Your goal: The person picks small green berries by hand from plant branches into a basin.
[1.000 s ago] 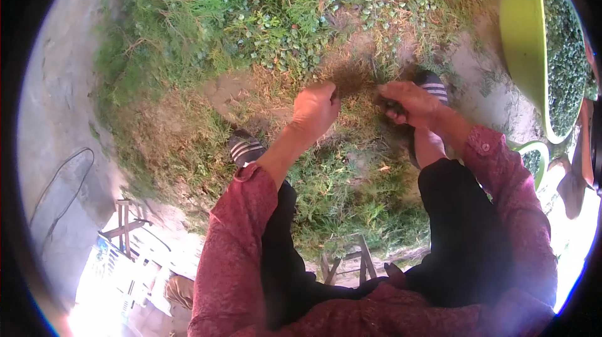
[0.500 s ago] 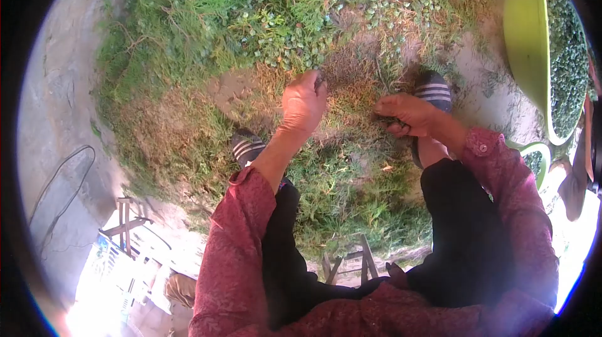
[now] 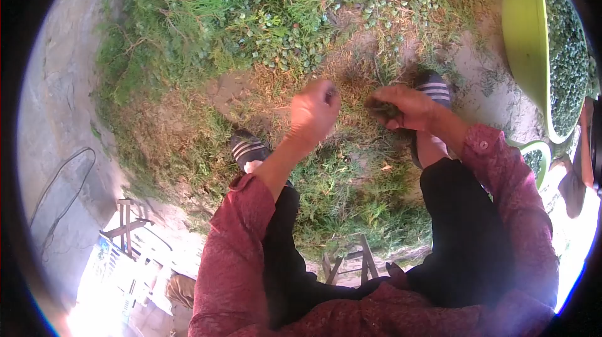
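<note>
My left hand (image 3: 315,111) is curled closed above the litter-strewn ground, a little blurred. A dark spot shows by its thumb, but I cannot make out what the fingers hold. Facing it, close on the right, my right hand (image 3: 407,108) is closed around a small dark green clump (image 3: 384,110), too blurred to show its parts. Beyond both hands lies a heap of green conifer sprigs (image 3: 207,17), with many small bluish-green cones (image 3: 269,30) scattered along its near side. Brown and green needle litter (image 3: 351,149) covers the ground beneath my hands.
A lime-green basin (image 3: 525,30) full of small green pieces stands at the right. Below it is a second green container (image 3: 536,160). My striped slippers (image 3: 248,147) flank the litter. A small wooden stool (image 3: 125,227) and a loop of cable (image 3: 66,168) are at left.
My left hand has moved right and slightly down, toward my right hand. My right hand has shifted slightly up and turned, so more of the dark green clump shows.
</note>
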Tool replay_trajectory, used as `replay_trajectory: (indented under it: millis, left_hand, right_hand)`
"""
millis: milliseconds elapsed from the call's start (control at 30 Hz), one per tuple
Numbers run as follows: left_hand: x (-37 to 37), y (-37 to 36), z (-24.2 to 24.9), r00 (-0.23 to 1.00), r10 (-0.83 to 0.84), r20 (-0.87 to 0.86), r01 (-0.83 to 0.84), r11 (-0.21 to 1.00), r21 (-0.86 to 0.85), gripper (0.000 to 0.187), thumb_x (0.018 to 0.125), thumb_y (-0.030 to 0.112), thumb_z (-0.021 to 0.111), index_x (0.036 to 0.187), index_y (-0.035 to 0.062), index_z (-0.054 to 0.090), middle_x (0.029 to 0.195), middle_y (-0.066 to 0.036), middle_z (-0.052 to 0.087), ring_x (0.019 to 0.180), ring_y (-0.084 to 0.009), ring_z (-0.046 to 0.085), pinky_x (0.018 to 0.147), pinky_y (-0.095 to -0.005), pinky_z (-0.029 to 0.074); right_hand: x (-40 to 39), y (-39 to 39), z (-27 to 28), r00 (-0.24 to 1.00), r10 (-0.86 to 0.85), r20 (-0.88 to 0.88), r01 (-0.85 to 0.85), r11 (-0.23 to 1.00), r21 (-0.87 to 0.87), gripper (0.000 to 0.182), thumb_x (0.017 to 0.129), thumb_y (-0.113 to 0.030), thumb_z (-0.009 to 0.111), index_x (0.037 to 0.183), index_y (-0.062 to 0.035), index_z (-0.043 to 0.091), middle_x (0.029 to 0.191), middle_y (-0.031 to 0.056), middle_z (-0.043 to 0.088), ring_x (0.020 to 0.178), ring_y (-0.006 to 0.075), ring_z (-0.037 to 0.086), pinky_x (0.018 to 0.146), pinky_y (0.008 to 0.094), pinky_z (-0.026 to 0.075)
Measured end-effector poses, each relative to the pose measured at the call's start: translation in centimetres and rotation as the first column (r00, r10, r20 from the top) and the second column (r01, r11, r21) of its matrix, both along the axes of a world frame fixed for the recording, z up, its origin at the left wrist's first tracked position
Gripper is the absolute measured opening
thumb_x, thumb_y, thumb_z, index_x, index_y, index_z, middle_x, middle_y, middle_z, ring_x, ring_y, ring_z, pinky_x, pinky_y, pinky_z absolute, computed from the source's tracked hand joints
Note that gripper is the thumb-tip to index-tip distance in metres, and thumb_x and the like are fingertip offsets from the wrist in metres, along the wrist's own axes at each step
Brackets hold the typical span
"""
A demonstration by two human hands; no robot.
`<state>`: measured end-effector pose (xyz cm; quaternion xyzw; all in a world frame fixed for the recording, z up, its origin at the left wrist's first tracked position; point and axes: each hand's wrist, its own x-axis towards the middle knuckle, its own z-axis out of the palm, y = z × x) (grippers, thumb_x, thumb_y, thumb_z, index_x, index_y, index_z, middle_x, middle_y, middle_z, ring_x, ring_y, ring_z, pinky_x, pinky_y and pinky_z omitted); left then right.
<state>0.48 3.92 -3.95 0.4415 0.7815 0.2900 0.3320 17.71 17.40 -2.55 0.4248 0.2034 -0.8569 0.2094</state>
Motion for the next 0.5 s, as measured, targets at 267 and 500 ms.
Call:
replay_trajectory:
  millis: [267, 500]
  left_hand:
    - [-1.6, 2.8, -0.5, 0.999, 0.033, -0.043, -0.036, 0.998, -0.052, 0.023, 0.073, 0.015, 0.066, 0.093, 0.0046, 0.057, 0.082, -0.01, 0.058, 0.07, -0.021, 0.059, 0.061, -0.033, 0.049]
    - [-2.7, 3.7, -2.1, 0.92, -0.125, -0.372, 0.039, 0.972, -0.232, 0.024, 0.074, 0.016, 0.065, 0.096, 0.0085, 0.06, 0.09, -0.009, 0.063, 0.073, -0.0201, 0.062, 0.067, -0.0358, 0.051]
  right_hand:
    - [0.1, -0.5, -1.6, 0.999, -0.034, 0.012, 0.034, 0.999, -0.015, 0.022, 0.088, -0.028, 0.054, 0.097, -0.0085, 0.055, 0.088, -0.0011, 0.055, 0.061, 0.0082, 0.051, 0.044, 0.0189, 0.039]
    - [0.8, -0.1, -1.6, 1.0, 0.005, 0.008, -0.005, 1.0, -0.023, 0.024, 0.087, -0.029, 0.055, 0.097, -0.0075, 0.054, 0.089, -0.0001, 0.051, 0.058, 0.0077, 0.046, 0.039, 0.0183, 0.032]
